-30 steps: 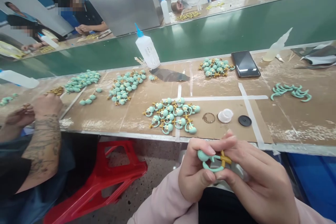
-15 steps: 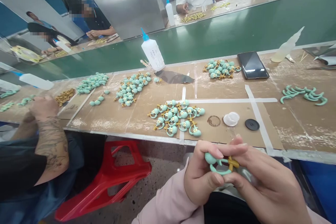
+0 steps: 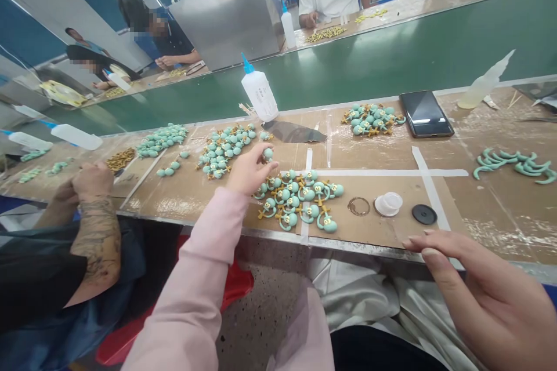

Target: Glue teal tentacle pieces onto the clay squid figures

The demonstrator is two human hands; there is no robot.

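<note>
My left hand (image 3: 250, 169) reaches over the table, its thumb and fingers around a small teal figurine (image 3: 268, 155). Only the figurine's round head shows; the fingers hide the rest. Just below and right of that hand lies a loose group of finished-looking teal figurines (image 3: 307, 194) with yellow-brown cross-shaped bodies and curved arms. Past the hand sits a denser pile of similar figurines (image 3: 226, 148). My right hand (image 3: 483, 293) hovers at the table's front edge, fingers stretched and thumb apart, holding nothing. The black round lid (image 3: 424, 214) is nearest to it.
A white container (image 3: 388, 204) and a coiled ring (image 3: 358, 206) lie near the lid. Teal curved pieces (image 3: 513, 163) are at right. Behind stand a glue bottle (image 3: 260, 95), another figurine pile (image 3: 372, 119) and a phone (image 3: 426, 113). A co-worker's tattooed arm (image 3: 100, 232) is at left.
My hands have parted. The left has moved forward and left with the figurine to beside the group on the table. The right has let go and shifted right. The view has turned slightly left.
</note>
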